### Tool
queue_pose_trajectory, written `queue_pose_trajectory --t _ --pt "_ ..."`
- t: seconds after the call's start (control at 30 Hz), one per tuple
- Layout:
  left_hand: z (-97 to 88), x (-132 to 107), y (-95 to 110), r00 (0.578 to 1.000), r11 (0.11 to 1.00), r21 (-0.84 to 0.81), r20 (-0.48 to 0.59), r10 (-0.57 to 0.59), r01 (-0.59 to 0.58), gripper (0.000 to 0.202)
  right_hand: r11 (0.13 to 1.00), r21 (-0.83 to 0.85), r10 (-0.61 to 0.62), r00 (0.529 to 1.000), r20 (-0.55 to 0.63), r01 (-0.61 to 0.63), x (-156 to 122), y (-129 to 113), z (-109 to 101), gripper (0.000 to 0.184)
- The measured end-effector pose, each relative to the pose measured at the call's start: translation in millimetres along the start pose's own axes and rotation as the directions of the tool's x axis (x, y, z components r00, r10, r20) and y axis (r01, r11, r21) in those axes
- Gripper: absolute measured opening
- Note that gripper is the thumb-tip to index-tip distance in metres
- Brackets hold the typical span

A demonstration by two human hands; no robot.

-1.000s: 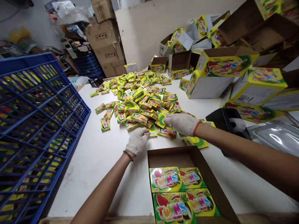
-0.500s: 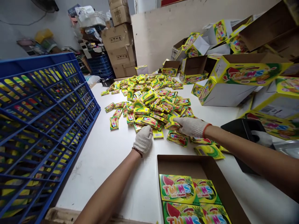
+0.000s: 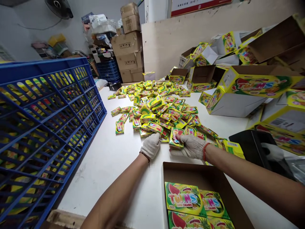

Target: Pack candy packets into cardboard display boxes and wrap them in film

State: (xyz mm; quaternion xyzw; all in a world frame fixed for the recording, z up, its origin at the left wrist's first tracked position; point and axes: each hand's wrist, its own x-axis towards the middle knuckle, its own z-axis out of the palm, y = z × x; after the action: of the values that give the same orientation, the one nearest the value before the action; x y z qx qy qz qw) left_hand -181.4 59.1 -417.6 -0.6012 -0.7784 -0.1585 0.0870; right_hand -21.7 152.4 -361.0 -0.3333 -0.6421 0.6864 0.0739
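A heap of small yellow-green candy boxes (image 3: 154,101) spreads over the white table. At its near edge my gloved left hand (image 3: 151,146) is closed, fingers curled away from view; what they hold, if anything, is hidden. My gloved right hand (image 3: 193,147) grips a small Twins candy box (image 3: 175,138), thumb on its printed face and fingers underneath. Below my hands stands an open brown carton (image 3: 190,169). Several larger Twins display boxes (image 3: 182,197) lie flat in its near part, printed faces up.
A blue plastic crate (image 3: 95,92) full of small boxes leans at the left. Open display boxes (image 3: 259,81) are piled at the right, behind a black tape dispenser (image 3: 250,149). Brown cartons (image 3: 130,60) are stacked beyond the table.
My right hand has drawn back from the heap towards me and now holds a small candy box turned face up. My left hand stays closed by the heap's edge. The view has tilted up slightly.
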Motion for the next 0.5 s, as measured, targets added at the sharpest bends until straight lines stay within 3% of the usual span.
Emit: queue_pose_trajectory --t 0.07,0.13,0.27,0.4,0.5 --pt "-1.7 -8 6 0.999 1.0 -0.015 -0.034 -0.016 0.015 0.016 0.974 0.224 0.045 0.999 -0.003 -0.043 5 2 7 0.023" --pt "-5.4 -11 12 0.995 0.998 -0.026 -0.079 -0.053 0.051 0.018 0.934 0.354 0.076 0.994 -0.084 -0.042 10 3 10 0.016" --pt "-26.3 8 5 0.983 0.994 -0.014 -0.144 -0.113 0.112 0.031 0.948 0.318 0.083 0.981 -0.177 -0.023 8 3 7 0.014" --pt "-53.1 32 -14 0.997 1.0 -0.019 -0.076 -0.017 0.015 0.019 0.944 0.329 0.013 0.996 -0.09 0.017 -4 0 12 0.017" --pt "-58.5 23 -7 0.996 0.998 -0.055 -0.087 -0.022 0.018 0.017 0.94 0.327 -0.1 0.995 0.005 0.093 -5 -5 24 0.029"
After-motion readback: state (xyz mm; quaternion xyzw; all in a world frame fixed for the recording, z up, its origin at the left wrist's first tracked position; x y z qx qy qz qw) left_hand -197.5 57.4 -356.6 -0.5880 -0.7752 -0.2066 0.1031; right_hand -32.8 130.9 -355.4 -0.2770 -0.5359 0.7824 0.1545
